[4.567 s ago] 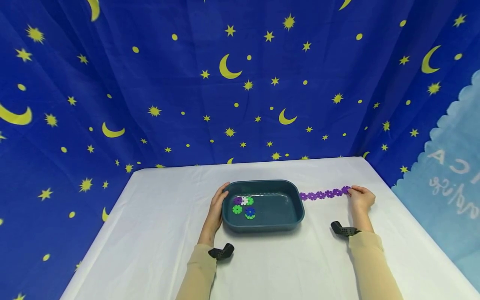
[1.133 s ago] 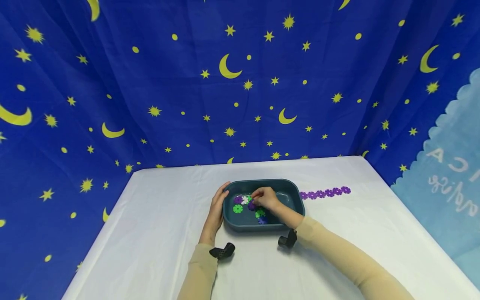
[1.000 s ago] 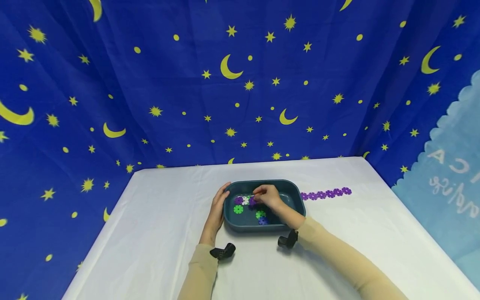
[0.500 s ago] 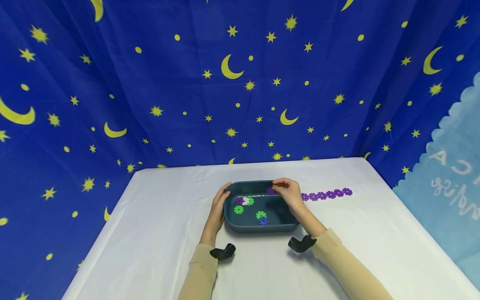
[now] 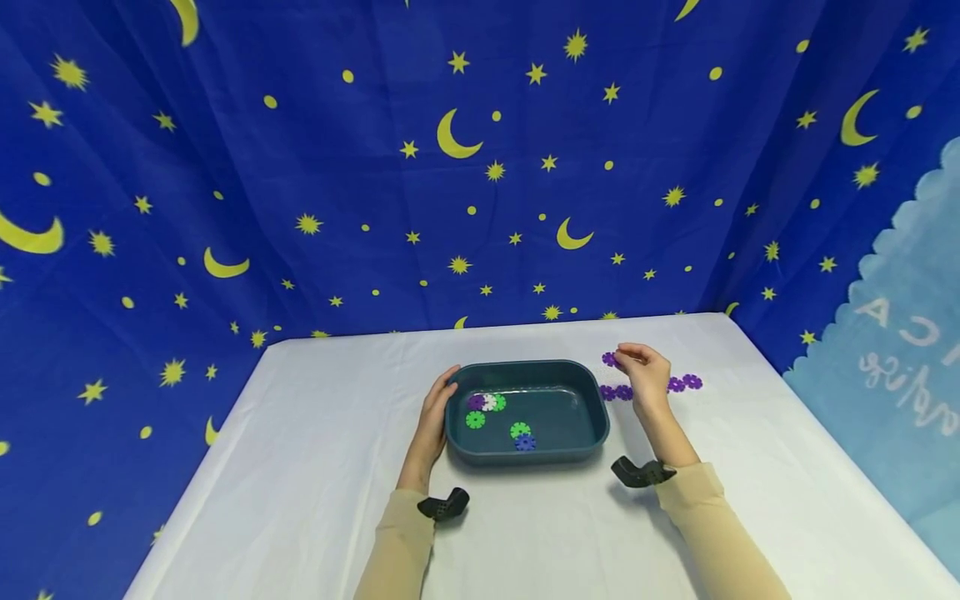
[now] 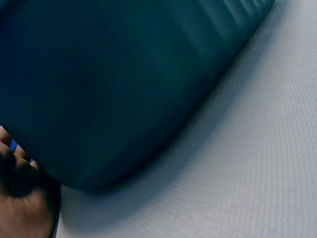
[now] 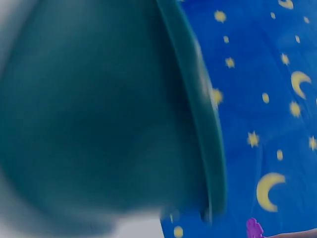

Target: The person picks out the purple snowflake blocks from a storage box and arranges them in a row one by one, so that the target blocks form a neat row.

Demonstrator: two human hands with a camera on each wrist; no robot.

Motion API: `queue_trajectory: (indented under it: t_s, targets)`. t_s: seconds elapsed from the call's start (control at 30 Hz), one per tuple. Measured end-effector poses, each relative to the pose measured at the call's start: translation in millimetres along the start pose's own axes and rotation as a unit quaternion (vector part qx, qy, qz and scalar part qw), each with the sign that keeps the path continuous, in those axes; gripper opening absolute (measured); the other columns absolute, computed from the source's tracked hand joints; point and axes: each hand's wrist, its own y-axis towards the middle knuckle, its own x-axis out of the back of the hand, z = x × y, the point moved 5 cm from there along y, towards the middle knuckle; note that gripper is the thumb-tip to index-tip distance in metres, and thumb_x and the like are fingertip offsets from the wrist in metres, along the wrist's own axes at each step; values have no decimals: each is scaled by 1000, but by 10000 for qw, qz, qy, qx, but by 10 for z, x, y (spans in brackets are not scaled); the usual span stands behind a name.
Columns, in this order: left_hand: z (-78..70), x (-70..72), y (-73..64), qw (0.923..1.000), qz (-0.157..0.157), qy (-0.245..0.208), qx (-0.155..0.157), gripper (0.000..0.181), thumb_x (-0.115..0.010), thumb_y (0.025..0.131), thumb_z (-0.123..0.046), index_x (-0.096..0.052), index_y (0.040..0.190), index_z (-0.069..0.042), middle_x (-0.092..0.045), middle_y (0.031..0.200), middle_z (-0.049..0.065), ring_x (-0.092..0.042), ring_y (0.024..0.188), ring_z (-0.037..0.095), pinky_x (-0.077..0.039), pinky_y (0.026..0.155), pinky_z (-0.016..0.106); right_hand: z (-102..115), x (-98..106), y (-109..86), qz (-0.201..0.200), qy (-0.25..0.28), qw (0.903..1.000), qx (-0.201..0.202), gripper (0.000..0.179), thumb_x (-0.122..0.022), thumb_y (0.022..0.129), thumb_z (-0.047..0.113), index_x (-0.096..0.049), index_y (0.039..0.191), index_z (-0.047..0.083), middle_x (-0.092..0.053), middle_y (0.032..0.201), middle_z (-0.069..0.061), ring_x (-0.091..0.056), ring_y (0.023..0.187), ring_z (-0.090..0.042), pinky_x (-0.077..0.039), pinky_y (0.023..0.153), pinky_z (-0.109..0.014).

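My left hand (image 5: 431, 410) holds the left side of a dark teal tub (image 5: 564, 417), thumb at the rim and fingers along the outer wall. In the left wrist view the tub (image 6: 114, 89) covers most of that hand. To the tub's right, my right hand (image 5: 649, 379) pinches a purple snowflake disc (image 5: 609, 359) by its edge. That hand is behind a row of purple snowflake discs (image 5: 624, 392) and covers its middle. The right wrist view shows the purple disc (image 7: 254, 229) at the bottom, beside the blurred tub (image 7: 99, 99).
Inside the tub lie a purple disc (image 5: 477, 402), a white disc (image 5: 490, 402), several green discs (image 5: 475, 420) and a blue disc (image 5: 525, 442). A white cloth (image 5: 337, 433) covers the table; a blue star-patterned curtain (image 5: 375, 183) hangs behind.
My right hand has gone from the row into the tub, taken a purple disc and carried it right, out over the table. Green and blue discs shifted inside the tub. My left hand stays put.
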Motion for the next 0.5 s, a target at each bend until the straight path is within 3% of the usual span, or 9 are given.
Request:
queue_trajectory:
  t_s: [0.2, 0.5]
  targets:
    - [7, 3, 0, 10000, 40, -62, -21, 48, -38, 102, -15, -31, 147, 0, -21, 158, 13, -12, 149, 27, -8, 123, 45, -34, 354, 208, -542, 320, 9978, -201, 35, -58, 84, -12, -64, 69, 19, -62, 60, 14, -61, 58, 3, -52, 59, -9]
    - [7, 3, 0, 10000, -5, -28, 15, 47, -39, 102, -16, -33, 146, -2, -23, 158, 13, -14, 148, 28, -9, 122, 46, -138, 894, 439, -1342, 495, 9850, -963, 42, -59, 84, -11, -63, 60, 24, -62, 63, 12, -59, 60, 2, -51, 57, -9]
